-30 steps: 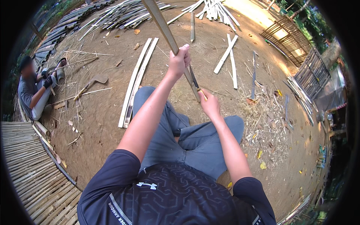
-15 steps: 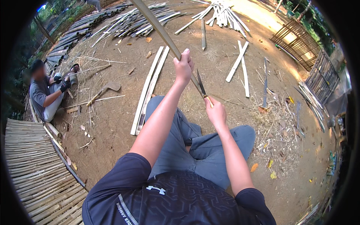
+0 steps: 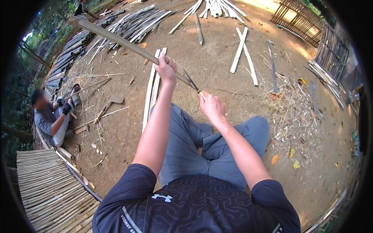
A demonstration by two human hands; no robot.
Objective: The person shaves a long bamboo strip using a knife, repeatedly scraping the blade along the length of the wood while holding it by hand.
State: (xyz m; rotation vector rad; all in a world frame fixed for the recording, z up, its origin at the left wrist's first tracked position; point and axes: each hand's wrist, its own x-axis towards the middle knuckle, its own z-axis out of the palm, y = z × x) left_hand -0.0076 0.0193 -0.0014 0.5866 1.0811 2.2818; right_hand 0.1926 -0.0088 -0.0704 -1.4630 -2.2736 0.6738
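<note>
My left hand is closed round a long bamboo strip, which slants up and away to the far left. In my right hand is a knife with a dark pointed blade and a light handle. The blade lies along the near end of the strip, close to its edge; whether it cuts in I cannot tell. Both hands are raised in front of my crossed legs. Beneath the left forearm, two pale bamboo strips lie on the ground, partly hidden by the arm and my leg.
A co-worker in gloves sits at the left, near a hatchet-like tool. A slatted bamboo platform fills the lower left. Piles of split strips lie at the back. Two crossed strips and shavings are to the right.
The bamboo strip has swung leftward and lies at a flatter slant. Both hands have shifted left, still holding strip and knife. The view has turned slightly.
</note>
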